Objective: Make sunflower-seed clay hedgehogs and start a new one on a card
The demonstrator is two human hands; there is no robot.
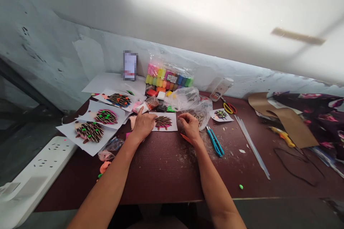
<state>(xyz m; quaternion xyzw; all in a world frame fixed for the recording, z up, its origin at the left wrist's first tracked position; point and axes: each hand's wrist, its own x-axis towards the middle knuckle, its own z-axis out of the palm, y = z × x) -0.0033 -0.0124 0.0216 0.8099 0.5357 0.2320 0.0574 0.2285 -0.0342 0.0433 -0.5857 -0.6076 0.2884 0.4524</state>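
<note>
A white card (172, 125) lies flat on the table, bearing a hedgehog figure (163, 122) with brown spiky sticks over a pink clay body. My left hand (142, 126) rests at the card's left edge, fingers stretched out and partly covering the figure's left end. Just off the card's right side, my right hand (190, 126) is closed in a pinch; whatever its fingertips hold is too small to name. Beneath that hand lies an orange tool (186, 137), partly hidden. Behind it, a clear plastic bag (198, 118) contains many short sticks.
Finished-looking hedgehog cards (90, 132) overlap at left, beside a white power strip (43, 164). Coloured clay packs (169, 78) lean on the wall. To the right are a blue cutter (215, 143), scissors (229, 108), glue sticks (252, 146) and a yellow glue gun (284, 136) with its cord.
</note>
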